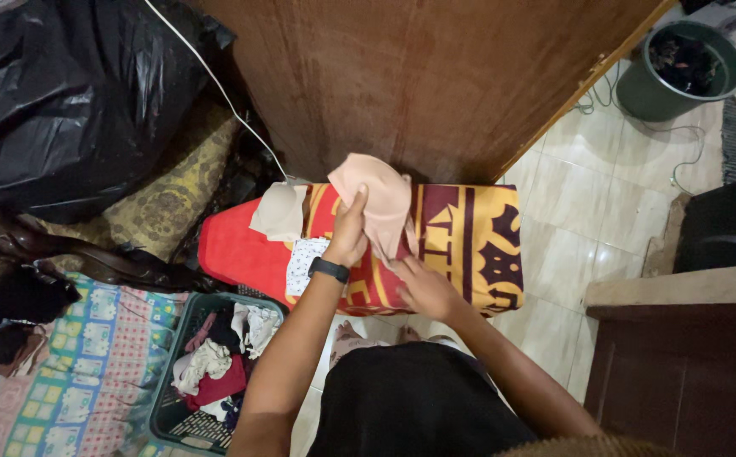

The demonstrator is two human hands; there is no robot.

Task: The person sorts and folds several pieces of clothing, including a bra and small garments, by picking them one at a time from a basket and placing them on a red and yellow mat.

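1. Head view: left hand pinches the peach garment just above the red-and-yellow cloth; right hand grips its lower edge.
2. A loosened pinch could drop it toward the laundry basket below the left hand.

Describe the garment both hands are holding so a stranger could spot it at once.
Find the red-and-yellow patterned board cover before the wooden door. Above it, the left hand and right hand hold a peach padded garment, pinker than the beige piece lying beside it.
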